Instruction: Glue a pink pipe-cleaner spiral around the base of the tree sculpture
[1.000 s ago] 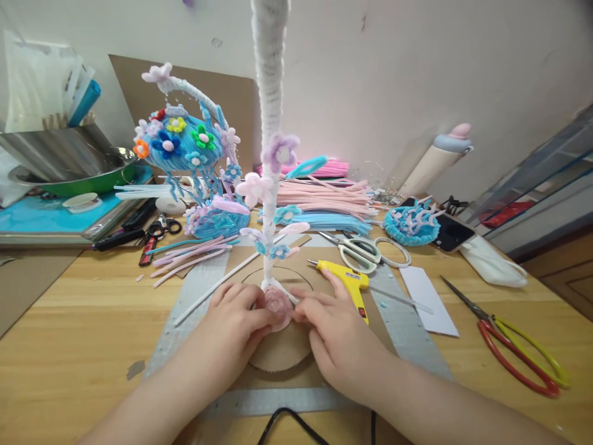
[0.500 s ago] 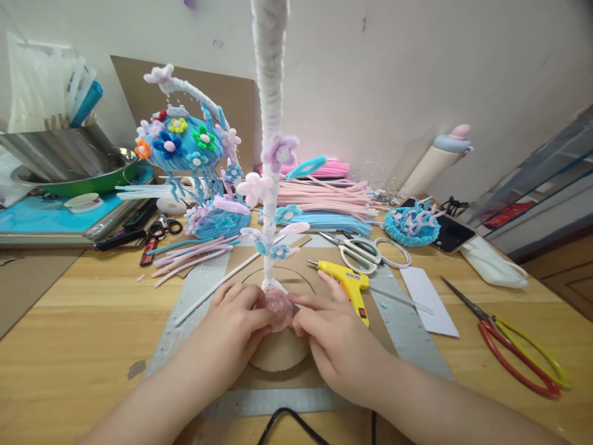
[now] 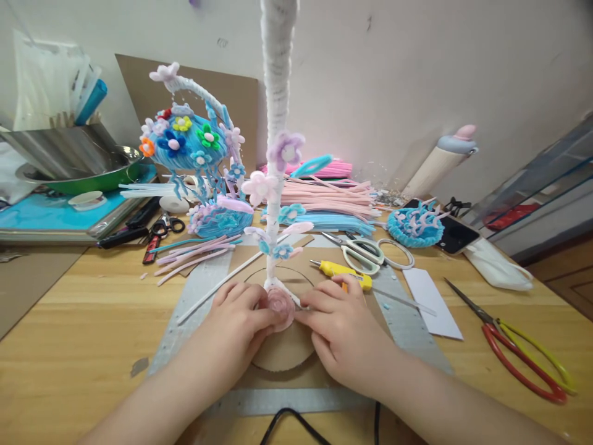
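Observation:
My left hand [image 3: 243, 315] grips a flat pink coil [image 3: 281, 309], which looks like wound pipe cleaner, at the foot of a white wrapped stem [image 3: 273, 262]. Just right of the coil is my right hand [image 3: 340, 312], its thumb and index finger pinched together by the end of a white foot of the stem; whatever lies between them is too small to make out. Fuzzy purple, pink and blue flowers, such as the purple flower [image 3: 287, 151], are fixed along the stem. Beneath both hands lies a round cardboard base [image 3: 282, 355].
A yellow glue gun [image 3: 340, 271] lies behind my right hand, partly hidden by it. Scissors with red and yellow handles [image 3: 507, 346] lie at right. Pink pipe cleaners [image 3: 328, 194] are piled behind the stem. A decorated blue lantern-like piece [image 3: 189, 145] stands back left.
My right hand has come slightly away from the pink coil, and its fingers have curled in, covering more of the glue gun. My left hand keeps its grip. The view has shifted slightly.

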### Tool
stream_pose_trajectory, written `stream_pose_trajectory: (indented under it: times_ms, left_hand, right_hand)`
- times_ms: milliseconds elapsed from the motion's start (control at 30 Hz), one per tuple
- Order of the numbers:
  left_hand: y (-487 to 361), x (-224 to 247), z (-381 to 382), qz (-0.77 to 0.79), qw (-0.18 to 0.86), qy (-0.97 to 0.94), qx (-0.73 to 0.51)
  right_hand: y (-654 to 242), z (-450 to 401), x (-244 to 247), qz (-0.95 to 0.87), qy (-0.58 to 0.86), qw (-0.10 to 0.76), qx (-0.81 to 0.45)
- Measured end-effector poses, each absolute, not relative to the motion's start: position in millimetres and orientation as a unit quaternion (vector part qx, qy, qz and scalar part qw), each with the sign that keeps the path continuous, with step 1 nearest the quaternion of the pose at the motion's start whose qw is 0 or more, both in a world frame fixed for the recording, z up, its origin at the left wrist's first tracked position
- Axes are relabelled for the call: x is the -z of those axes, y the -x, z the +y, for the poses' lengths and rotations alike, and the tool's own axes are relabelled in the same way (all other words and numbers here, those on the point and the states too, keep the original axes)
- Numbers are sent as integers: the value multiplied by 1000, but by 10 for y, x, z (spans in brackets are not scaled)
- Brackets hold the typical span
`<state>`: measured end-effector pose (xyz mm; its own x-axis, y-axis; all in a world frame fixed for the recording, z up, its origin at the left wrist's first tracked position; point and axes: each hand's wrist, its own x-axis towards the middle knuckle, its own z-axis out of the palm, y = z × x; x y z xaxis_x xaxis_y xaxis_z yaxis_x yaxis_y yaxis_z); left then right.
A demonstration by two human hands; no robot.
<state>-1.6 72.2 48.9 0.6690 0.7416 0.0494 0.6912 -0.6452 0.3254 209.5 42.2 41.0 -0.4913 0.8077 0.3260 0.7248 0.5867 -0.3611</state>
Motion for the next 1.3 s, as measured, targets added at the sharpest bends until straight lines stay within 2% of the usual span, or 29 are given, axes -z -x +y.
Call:
stream_pose_trajectory:
  times_ms: [233, 667, 1300]
  left_hand:
    - [17, -458, 724, 389, 124, -906, -114]
    - [3, -495, 728, 351, 153, -914, -138]
    - [127, -523, 803, 348, 120, -922, -121]
  right_hand:
    - [-2056, 376, -435, -892, 398, 184, -107]
    - [-2061, 364, -417, -881, 395, 212, -154]
    - [-1993, 331, -334, -913, 368, 169, -45]
